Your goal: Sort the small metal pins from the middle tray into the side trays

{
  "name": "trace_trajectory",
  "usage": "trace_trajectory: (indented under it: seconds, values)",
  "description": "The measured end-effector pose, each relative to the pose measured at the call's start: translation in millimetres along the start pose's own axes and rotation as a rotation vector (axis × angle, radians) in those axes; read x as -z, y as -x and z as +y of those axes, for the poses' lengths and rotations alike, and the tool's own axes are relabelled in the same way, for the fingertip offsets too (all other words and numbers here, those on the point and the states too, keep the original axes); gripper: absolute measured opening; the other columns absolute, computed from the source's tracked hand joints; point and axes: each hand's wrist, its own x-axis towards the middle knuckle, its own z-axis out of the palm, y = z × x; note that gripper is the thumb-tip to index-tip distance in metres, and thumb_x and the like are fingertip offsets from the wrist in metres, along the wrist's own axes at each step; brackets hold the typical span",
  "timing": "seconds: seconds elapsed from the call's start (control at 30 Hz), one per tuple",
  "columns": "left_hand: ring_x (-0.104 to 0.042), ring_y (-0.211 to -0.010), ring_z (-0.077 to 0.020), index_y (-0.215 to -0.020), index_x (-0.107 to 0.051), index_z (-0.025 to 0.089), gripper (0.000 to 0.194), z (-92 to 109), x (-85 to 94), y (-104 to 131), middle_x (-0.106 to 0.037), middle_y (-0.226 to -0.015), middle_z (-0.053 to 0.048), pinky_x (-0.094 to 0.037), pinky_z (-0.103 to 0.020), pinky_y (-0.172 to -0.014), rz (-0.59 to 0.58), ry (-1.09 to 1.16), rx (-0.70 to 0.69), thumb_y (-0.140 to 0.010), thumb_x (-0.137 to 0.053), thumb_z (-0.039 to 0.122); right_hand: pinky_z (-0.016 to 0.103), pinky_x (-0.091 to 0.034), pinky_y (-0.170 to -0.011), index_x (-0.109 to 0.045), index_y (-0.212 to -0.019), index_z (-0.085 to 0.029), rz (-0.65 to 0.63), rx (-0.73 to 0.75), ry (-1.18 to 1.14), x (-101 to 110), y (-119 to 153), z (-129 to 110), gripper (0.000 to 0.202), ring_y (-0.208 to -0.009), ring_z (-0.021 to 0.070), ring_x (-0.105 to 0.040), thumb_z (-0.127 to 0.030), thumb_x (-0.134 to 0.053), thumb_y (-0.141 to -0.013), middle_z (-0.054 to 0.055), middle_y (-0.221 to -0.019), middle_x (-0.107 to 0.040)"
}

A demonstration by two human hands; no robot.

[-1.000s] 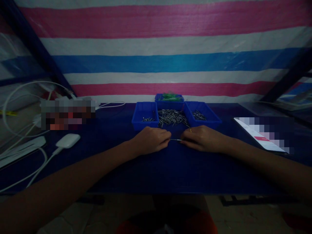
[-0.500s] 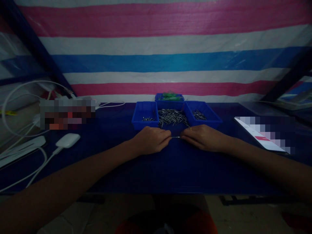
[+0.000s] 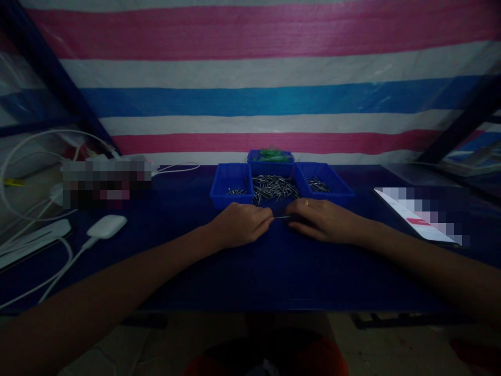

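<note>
A thin silvery metal rod (image 3: pixel 280 217) spans the gap between my two hands, just above the blue table. My left hand (image 3: pixel 245 224) is closed, its fingertips pinching the rod's left end. The right end runs into the curled fingers of my right hand (image 3: pixel 321 219), which wears a ring; thumb and fingers stand slightly apart around it there, and the tip is hidden. Just beyond my hands lies a loose heap of slim metal pieces (image 3: pixel 276 187). Similar pieces lie in the left blue bin (image 3: pixel 230 199) and the right blue bin (image 3: pixel 336 197).
Behind the heap stands a third blue bin (image 3: pixel 270 167) holding something green. A white charger (image 3: pixel 107 226) with cables lies on the table (image 3: pixel 250 282) at left, near a blurred-out pile. At right is a partly blurred phone-like device (image 3: pixel 415 222). A striped sheet (image 3: pixel 250 99) hangs behind.
My right hand's fingers have loosened and parted a little around the rod's end, with the knuckles slightly raised. My left hand keeps its pinch. The whole view has shifted slightly.
</note>
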Motion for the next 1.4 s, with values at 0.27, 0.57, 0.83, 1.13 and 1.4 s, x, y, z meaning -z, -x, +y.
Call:
trace_trajectory:
  seconds: [0.27, 0.57, 0.83, 1.13, 1.4]
  values:
    - [-0.055, -0.059, -0.0106, -0.078, -0.052, 0.015, 0.025, -0.3, -0.7, -1.3, -0.058, -0.064, 0.001, -0.036, -0.022, -0.052, -0.003, -0.01, 0.014, -0.09, -0.032, 0.026, 0.03, -0.045, -0.075, -0.053, -0.097, -0.013, -0.043, 0.116, 0.021, -1.4, 0.3, 2.5, 0.023, -0.085, 0.0146, -0.052, -0.027, -0.037, -0.089, 0.009, -0.093, -0.056]
    - [-0.055, -0.058, -0.0101, -0.081, -0.054, 0.016, 0.025, -2.2, -1.0, -0.1, -0.059, -0.065, 0.001, -0.035, -0.022, -0.052, -0.024, 0.021, 0.073, -0.089, -0.035, 0.03, 0.029, -0.043, -0.067, -0.057, -0.089, -0.014, 0.038, 0.196, 0.26, 5.7, 2.4, 6.7, 0.024, -0.075, 0.0147, -0.05, -0.023, -0.035, -0.089, 0.007, -0.082, -0.059]
    - [-0.055, -0.059, -0.0101, -0.074, -0.054, 0.016, 0.024, -4.2, -2.1, -0.3, -0.06, -0.067, 0.001, -0.033, -0.021, -0.051, -0.06, 0.031, 0.08, -0.087, -0.038, 0.029, 0.034, -0.037, -0.066, -0.056, -0.079, -0.018, 0.147, -0.204, 0.593, 34.4, 9.1, 27.7, 0.026, -0.072, 0.0198, -0.049, -0.028, -0.034, -0.089, 0.01, -0.076, -0.057]
    - [-0.055, -0.059, -0.01, -0.072, -0.053, 0.016, 0.025, -5.1, -3.2, 0.1, -0.058, -0.065, 0.001, -0.033, -0.021, -0.051, -0.047, 0.015, 0.057, -0.087, -0.038, 0.029, 0.031, -0.029, -0.049, -0.054, -0.077, -0.017, 0.089, -0.572, 0.637, 37.0, 16.9, 43.8, 0.037, -0.06, 0.0194, -0.049, -0.046, -0.034, -0.088, 0.012, -0.07, -0.058]
    - [-0.054, -0.058, -0.0099, -0.072, -0.053, 0.016, 0.025, -5.4, -6.2, -0.1, -0.058, -0.065, 0.001, -0.032, -0.022, -0.05, -0.031, -0.008, 0.039, -0.087, -0.038, 0.028, 0.032, -0.042, -0.07, -0.057, -0.088, -0.013, 0.102, -0.085, 0.514, 26.2, -3.5, 13.5, 0.021, -0.079, 0.0195, -0.054, -0.022, -0.039, -0.086, 0.011, -0.088, -0.059]
